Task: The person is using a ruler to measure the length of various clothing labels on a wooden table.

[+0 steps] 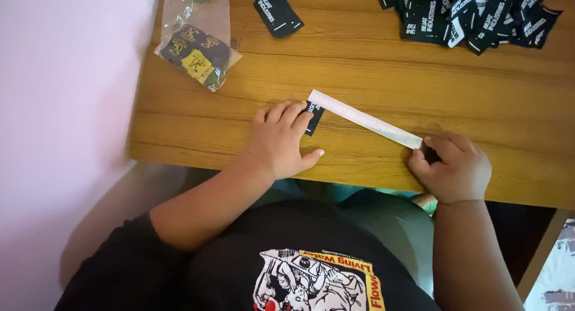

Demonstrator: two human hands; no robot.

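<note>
A steel ruler (364, 118) is laid slantwise on the wooden tabletop (371, 65), its far end near the left hand (280, 142) and its near end at the right hand (452, 169). The left hand is spread flat, palm down, and a small black fabric label (314, 117) is pressed under its fingertips; the label is seen just beside the ruler's far end, partly covered by the fingers and touching or tucked under the ruler. The grip of the left hand is therefore open and flat, holding the label down rather than clasping it. The right hand is curled, its fingers closed about the ruler's near end, with something dark hidden inside the grip that cannot be made out. A heap of black labels (473, 14) is piled at the far right of the tabletop, a single black label (278, 11) lies apart further left, and a clear plastic bag (197, 38) with dark and yellow patches is set at the far left.
</note>
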